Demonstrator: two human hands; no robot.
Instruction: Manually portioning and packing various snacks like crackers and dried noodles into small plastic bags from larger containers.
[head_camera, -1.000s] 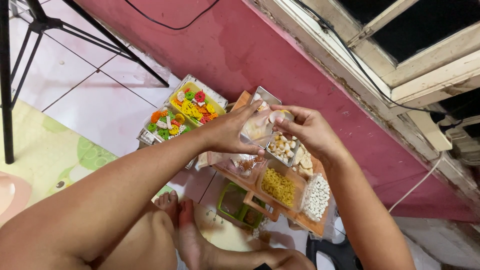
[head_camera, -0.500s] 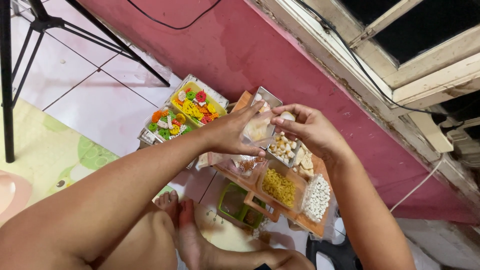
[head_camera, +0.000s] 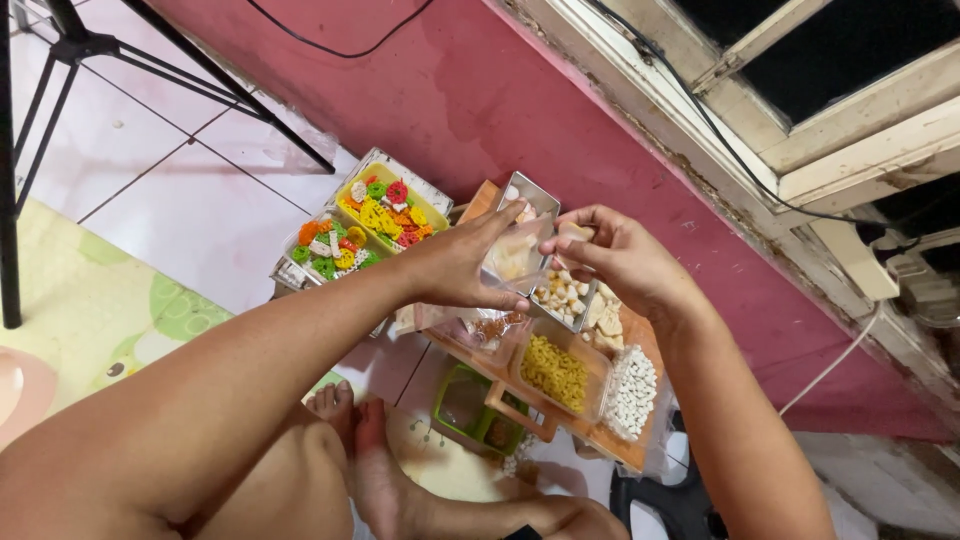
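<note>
Up above the low wooden tray (head_camera: 640, 455), the left hand (head_camera: 455, 265) grips a small clear plastic bag (head_camera: 512, 255) between thumb and fingers, holding it open; pale pieces show through its film, though what they are cannot be made out. Just beside it, the right hand (head_camera: 620, 260) has its fingertips pressed together in a pinch on a small pale piece (head_camera: 572, 230) at the bag's mouth, touching or nearly touching the film. Beneath both hands sits a metal tin (head_camera: 565, 295) of pale, knobbly pieces, its far end partly hidden by the bag. Next to it lie flat cream crackers (head_camera: 607, 322), half covered by the right wrist. Nearer the person, a clear tub (head_camera: 557, 372) holds yellow curled pasta shapes, and beside that a bag of small white pellets (head_camera: 633, 392) lies on the tray's edge. A packet of brownish bits (head_camera: 490, 325) is mostly hidden under the left hand. Further left, two yellow trays (head_camera: 360, 228) hold bright red, green, orange and white ring-shaped crackers. Under the wooden tray a green basket (head_camera: 470, 410) is only partly visible, its contents unclear.
</note>
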